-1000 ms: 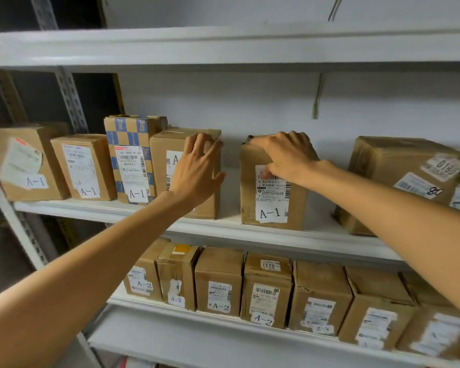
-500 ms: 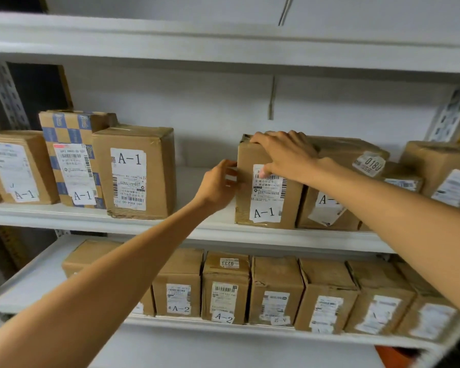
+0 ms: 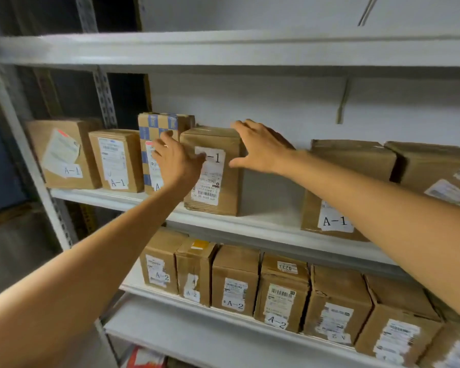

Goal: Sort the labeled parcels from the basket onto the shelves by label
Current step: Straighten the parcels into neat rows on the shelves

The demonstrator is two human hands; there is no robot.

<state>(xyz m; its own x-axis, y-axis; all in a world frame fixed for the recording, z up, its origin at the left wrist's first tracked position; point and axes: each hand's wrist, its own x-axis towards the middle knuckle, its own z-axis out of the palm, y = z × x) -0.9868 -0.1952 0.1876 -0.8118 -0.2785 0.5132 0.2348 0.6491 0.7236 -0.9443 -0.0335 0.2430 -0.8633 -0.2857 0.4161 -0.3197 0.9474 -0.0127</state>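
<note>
A plain white wall (image 3: 263, 102) stands behind pale metal shelves (image 3: 223, 49). Left of the wall, a perforated upright (image 3: 104, 99) fronts a dark gap (image 3: 126, 96).

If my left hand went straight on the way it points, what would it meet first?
Probably the blue-checked parcel: your left hand points up and left at its front. Whether it already touches, I cannot tell.
</note>
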